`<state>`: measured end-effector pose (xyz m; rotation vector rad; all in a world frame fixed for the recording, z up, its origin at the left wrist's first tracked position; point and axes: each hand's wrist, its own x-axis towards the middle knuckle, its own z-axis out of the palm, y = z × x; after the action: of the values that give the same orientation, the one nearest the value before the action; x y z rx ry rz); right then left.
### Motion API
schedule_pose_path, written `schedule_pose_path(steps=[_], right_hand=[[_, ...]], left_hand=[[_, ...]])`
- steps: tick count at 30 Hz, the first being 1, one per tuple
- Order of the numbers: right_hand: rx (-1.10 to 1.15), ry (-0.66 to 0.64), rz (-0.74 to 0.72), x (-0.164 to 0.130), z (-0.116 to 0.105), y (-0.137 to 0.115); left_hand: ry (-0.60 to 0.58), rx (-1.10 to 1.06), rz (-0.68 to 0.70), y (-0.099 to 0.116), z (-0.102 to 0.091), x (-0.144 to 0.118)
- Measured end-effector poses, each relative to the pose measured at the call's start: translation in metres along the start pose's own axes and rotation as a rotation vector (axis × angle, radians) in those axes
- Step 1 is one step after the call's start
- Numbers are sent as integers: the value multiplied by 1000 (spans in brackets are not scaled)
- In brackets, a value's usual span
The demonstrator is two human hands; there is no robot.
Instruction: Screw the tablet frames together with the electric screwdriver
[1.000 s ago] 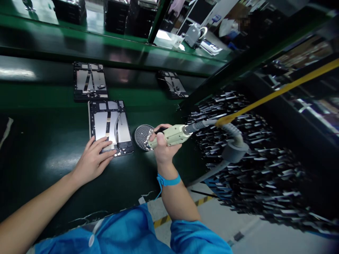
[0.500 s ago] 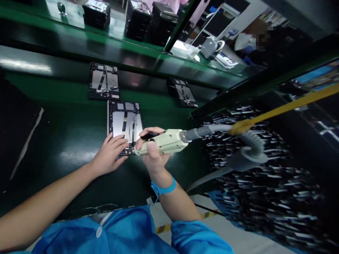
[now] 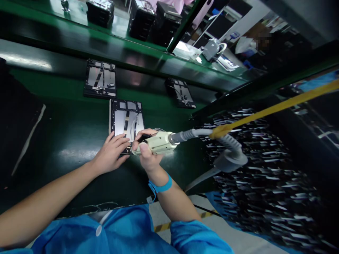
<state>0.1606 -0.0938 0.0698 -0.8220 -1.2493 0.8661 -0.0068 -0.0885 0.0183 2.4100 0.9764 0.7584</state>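
Observation:
An opened tablet back panel [image 3: 126, 121], showing silver plates and flex cables, lies on the green conveyor belt [image 3: 79, 116] in front of me. My left hand [image 3: 110, 153] rests flat on its near edge and holds it down. In my right hand [image 3: 147, 155] is a cream electric screwdriver [image 3: 156, 143], its tip down at the panel's near right corner. A grey coiled hose [image 3: 227, 141] and a yellow cable [image 3: 275, 106] run from the tool off to the right. A round screw tray is almost hidden behind the tool.
Two more open tablet panels [image 3: 100, 79] [image 3: 181, 93] lie farther along the belt. Black stacked trays [image 3: 148, 19] stand on the raised green shelf behind. A dark rack of many small parts [image 3: 265, 169] fills the right side. Yellow-black floor tape [image 3: 185, 220] shows below.
My right hand carried the screwdriver left, from over the round screw tray to the panel's near right corner. My left hand stayed on the panel.

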Motion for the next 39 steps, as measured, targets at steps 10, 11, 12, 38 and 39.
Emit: schedule_pose_path(steps=[10, 11, 12, 38, 39], right_hand=[[23, 47, -30, 3, -4, -2], [26, 64, -43, 4, -6, -3], [23, 80, -58, 5, -8, -4], [-275, 111, 72, -7, -11, -3], [-274, 126, 90, -5, -12, -6]], left_hand=[[5, 30, 11, -2, 2, -1], [6, 31, 11, -2, 1, -1], [5, 30, 10, -2, 1, -1], [136, 90, 87, -20, 31, -15], [143, 103, 83, -21, 33, -16]])
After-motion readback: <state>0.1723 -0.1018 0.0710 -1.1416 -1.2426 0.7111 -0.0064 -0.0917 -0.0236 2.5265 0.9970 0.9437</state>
